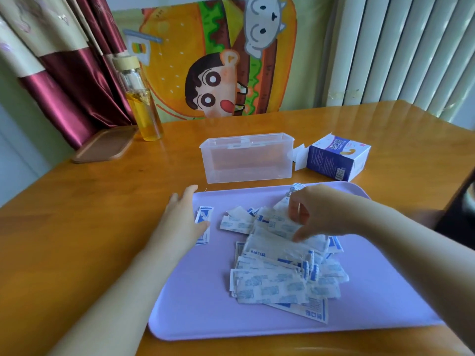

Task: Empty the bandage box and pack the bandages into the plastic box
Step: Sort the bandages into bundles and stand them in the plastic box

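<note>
A heap of white-and-blue wrapped bandages point(280, 268) lies on a lilac tray point(205, 312). My right hand point(318, 214) reaches over the heap's far end, its thumb and fingers pinching a few bandages. My left hand point(182, 217) lies flat with straight fingers on the tray's left rim, its thumb on a single bandage point(204, 214). Behind the tray stands the clear plastic box point(248, 158) with its lid shut. To its right the blue-and-white bandage box point(336, 160) lies on its side, flaps open toward the plastic box.
A glass bottle point(142, 104) of yellow liquid stands at the back left beside a brown wooden tray point(105, 147). A cartoon burger cloth point(218, 57) hangs behind the orange-brown table point(77, 214). A dark object point(460, 211) sits at the right edge.
</note>
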`<action>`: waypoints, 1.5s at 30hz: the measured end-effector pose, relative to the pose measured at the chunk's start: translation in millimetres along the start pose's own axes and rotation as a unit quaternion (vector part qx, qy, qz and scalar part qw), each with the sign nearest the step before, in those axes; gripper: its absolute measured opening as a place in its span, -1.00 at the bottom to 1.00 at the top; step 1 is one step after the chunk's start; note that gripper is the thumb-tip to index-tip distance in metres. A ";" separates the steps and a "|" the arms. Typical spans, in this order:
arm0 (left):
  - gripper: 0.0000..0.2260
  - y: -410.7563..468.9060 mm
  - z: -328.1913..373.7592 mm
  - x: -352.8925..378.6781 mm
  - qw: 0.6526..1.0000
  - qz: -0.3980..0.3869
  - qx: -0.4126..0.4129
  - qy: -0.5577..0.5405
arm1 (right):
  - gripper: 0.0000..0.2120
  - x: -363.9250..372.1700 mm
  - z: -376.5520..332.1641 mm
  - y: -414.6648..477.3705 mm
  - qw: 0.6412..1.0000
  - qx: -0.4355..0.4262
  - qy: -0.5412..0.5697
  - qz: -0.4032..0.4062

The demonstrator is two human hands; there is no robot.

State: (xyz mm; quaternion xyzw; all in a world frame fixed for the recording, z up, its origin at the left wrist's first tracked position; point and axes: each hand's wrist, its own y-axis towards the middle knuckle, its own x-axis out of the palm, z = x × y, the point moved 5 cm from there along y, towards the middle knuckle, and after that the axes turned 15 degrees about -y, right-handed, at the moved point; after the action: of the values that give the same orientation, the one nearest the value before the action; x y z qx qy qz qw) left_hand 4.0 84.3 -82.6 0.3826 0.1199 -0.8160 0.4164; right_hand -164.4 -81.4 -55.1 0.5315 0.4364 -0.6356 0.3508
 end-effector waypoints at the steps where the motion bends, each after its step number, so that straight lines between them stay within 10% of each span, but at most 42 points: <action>1: -0.36 -0.4 2.7 -2.6 1.000 0.009 0.011 -0.001 | -0.70 0.8 0.7 0.6 1.000 0.002 0.006 -0.003; 11: -0.81 -11.8 44.1 0.8 0.957 -0.075 0.051 -0.274 | -0.82 -13.0 29.4 -5.6 0.979 0.067 0.186 0.045; 17: -0.91 -13.2 66.6 30.7 0.885 -0.135 -0.018 -0.445 | -0.83 -4.6 28.5 -3.3 0.897 0.069 0.431 0.070; 24: -0.62 -14.4 76.6 56.2 0.871 -0.156 -0.058 -0.462 | -0.82 2.4 5.1 -4.1 0.799 0.042 0.596 0.069; 34: -0.96 -6.2 58.1 35.7 0.854 -0.074 -0.051 -0.513 | -0.48 1.0 -5.3 -9.4 0.712 -0.004 0.701 0.027; 39: -0.74 -11.4 68.7 37.5 0.846 -0.105 -0.052 -0.520 | -0.82 0.6 -28.7 -5.9 0.662 -0.045 0.748 0.009; 45: -0.97 -10.1 59.5 30.3 0.767 -0.112 -0.130 -0.618 | -0.65 -5.6 -4.7 -7.2 0.630 -0.026 0.768 0.113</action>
State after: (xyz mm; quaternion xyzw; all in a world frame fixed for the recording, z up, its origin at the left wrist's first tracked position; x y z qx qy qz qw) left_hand -45.9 42.2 -65.4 -0.2789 -0.0165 -0.8934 0.3518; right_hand -168.1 -74.5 -48.6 0.8632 0.5006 0.0590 -0.0287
